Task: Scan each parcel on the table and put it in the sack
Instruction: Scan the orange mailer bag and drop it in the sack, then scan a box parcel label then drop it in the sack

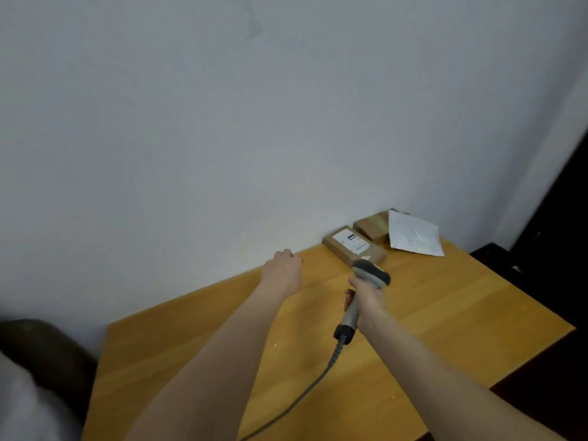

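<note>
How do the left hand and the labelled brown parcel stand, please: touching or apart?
Apart. The head view shows bare table between the left hand and the labelled brown parcel.

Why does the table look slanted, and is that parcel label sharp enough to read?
Head view: the wide-angle camera, seemingly tilted, slants the table; the whole frame is soft, so the label on the nearest box is unreadable; the dark shape at lower left is smeared; lighting is even, no glare.
</note>
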